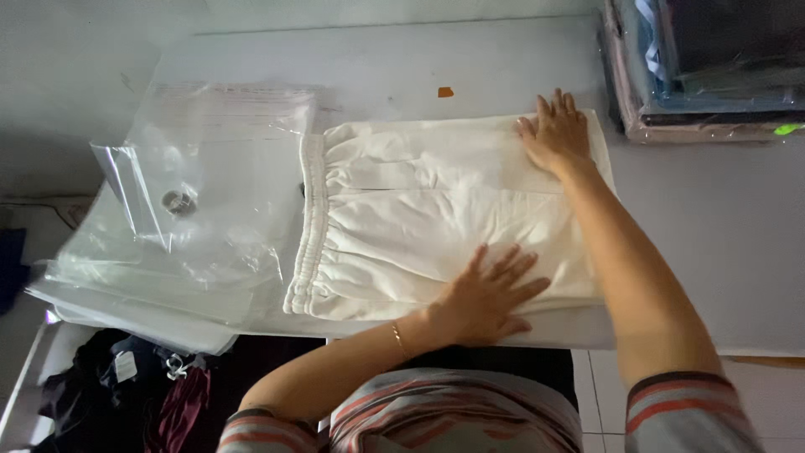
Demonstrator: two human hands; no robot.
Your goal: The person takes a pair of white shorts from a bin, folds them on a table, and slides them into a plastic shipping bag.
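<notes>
1. Folded garment [436, 218]: cream, soft fabric, gathered elastic waistband [309, 226] turned toward the left. Lies flat across the middle of the bench [470, 59], its near edge close to the bench's front edge.
2. Left hand [486, 298]: fingers spread wide, palm pressed flat on the near part of the garment; grips nothing. A thin gold-coloured bracelet [397, 338] sits at the wrist.
3. Right hand [553, 132]: open and flat, fingers together, pressed on the far right corner of the garment; grips nothing. The forearm crosses above the garment's right edge.
4. Clear plastic bags [201, 201]: a loose stack on the left of the bench, the top one crumpled and lifted, its right edge touching the waistband. A small round dark mark shows through the plastic; what it is cannot be told.
5. Stack of bagged garments [704, 75]: top right corner, on the bench, well apart from the cream garment; blue and pink items inside clear wrapping.
6. Small orange scrap [445, 92]: on the bare bench, just beyond the garment's far edge.
7. Dark clothing pile [142, 386]: below the bench at lower left, black and maroon pieces.
8. Striped sleeves [688, 411]: grey with red bands, on the person's arms at the bottom edge.
</notes>
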